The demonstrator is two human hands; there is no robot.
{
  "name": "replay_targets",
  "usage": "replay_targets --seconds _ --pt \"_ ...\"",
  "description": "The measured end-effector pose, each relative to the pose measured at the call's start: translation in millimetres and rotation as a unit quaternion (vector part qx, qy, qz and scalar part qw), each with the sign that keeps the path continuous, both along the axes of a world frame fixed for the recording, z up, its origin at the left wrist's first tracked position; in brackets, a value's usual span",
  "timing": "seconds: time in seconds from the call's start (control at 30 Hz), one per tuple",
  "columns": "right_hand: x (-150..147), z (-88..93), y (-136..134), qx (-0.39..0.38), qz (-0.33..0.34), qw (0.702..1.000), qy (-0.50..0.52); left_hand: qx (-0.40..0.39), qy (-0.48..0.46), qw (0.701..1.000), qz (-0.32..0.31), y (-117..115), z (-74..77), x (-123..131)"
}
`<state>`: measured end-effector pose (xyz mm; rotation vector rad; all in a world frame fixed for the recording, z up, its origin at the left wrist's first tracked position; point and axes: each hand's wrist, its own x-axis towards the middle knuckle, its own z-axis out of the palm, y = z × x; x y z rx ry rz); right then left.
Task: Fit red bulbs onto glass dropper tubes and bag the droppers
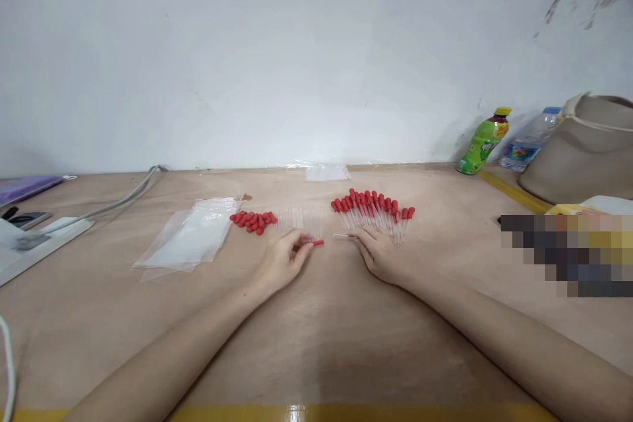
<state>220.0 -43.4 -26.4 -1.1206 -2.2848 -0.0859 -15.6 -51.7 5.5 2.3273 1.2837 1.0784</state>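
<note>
Between the thumb and fingers of my left hand [289,254] is a red rubber dropper bulb [318,243], pointing right. My right hand [380,254] pinches a clear dropper tube [341,235] whose end points left toward the bulb; a small gap separates the two. Behind my left hand lies a row of clear tubes [297,218], partly covered by the fingers. Left of them is a pile of loose red bulbs [254,220]. Beyond my right hand, several droppers with red bulbs fitted [370,204] lie fanned out on the table.
Clear plastic bags [190,237] are stacked at the left, and another bag [327,173] lies by the wall. A grey cable [119,201] runs to a white power strip [54,247]. A green drink bottle [483,144], a water bottle [530,140] and a beige container [578,151] stand at right.
</note>
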Motion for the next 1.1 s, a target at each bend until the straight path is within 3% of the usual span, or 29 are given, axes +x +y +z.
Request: replay_targets --seconds 0.27,0.6,0.9,1.1 --pt "-8.3 9.4 -6.2 0.003 0.012 1.0 -0.006 -0.002 0.119 0.992 -0.042 -3.5 -5.9 2.5" --pt "-13.7 13.9 -13.0 -0.009 0.042 0.999 0.006 -0.073 -0.027 0.996 -0.04 1.7 -9.5 8.3" --pt "-16.9 16.8 -14.2 -0.012 0.056 0.998 0.025 -0.135 -0.05 0.987 -0.068 0.0 -12.0 11.2" --pt "-16.5 22.0 -12.5 -0.068 0.079 0.994 0.032 -0.157 -0.055 0.982 -0.085 -0.8 -12.4 9.8"
